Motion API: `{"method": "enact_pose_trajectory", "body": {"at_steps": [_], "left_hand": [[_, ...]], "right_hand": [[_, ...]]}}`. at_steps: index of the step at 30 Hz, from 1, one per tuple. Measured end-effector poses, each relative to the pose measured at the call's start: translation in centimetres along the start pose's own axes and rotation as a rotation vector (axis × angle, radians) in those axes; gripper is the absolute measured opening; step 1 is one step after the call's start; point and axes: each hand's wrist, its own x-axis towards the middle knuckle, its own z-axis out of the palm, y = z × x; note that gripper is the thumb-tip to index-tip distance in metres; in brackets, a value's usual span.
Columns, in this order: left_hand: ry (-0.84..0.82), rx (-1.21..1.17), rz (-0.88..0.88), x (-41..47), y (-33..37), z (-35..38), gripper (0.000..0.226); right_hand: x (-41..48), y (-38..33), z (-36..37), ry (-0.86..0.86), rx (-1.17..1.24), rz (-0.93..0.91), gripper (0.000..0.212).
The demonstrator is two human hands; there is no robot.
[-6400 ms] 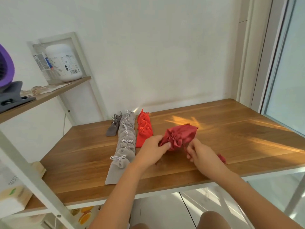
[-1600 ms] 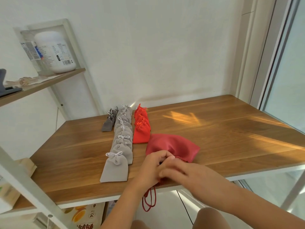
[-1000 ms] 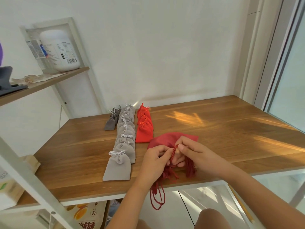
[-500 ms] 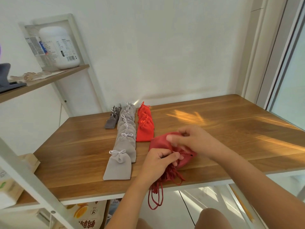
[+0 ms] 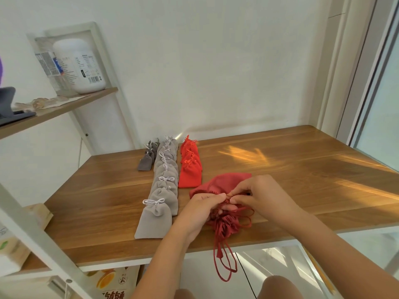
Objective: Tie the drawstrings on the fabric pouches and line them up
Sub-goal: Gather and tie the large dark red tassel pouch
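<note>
Left to right on your table: small dark grey pouches, count unclear; overlapping light grey row, count unclear; bright red row, about four. One dark red pouch near the front edge, gathered mouth toward you, long axis front-to-back. Your left hand and right hand both pinch its drawstring, whose loops hang over the edge.

white jar, wooden shelf, snack packet

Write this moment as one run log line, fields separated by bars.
step: tying drawstring | left hand: pinching cord | right hand: pinching cord | dark red pouch: on table, untied | rows: grey and red pouches lined up
</note>
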Motion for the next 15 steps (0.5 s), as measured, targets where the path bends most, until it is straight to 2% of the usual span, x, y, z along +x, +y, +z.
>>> {"method": "enact_pose_trajectory", "body": {"at_steps": [4,7,10,13,15], "left_hand": [[-0.014,-0.104,-0.081,0.2,0.5,-0.2,0.019],[-0.036,-0.141,-0.118,0.5,0.8,-0.4,0.013],[-0.077,-0.144,-0.117,0.6,1.0,-0.6,0.012],[-0.114,-0.117,-0.092,0.6,1.1,-0.9,0.010],[-0.133,-0.048,-0.059,0.6,1.1,-1.0,0.017]], "right_hand": [[-0.4,0.2,0.4,0.089,0.087,-0.068,0.005],[-0.9,0.3,0.9,0.086,0.234,-0.106,0.017],[-1.2,0.5,1.1,0.004,0.419,-0.035,0.025],[-1.5,1.0,1.5,-0.052,0.417,0.035,0.033],[-1.4,1.3,1.6,-0.050,0.412,0.058,0.030]]}}
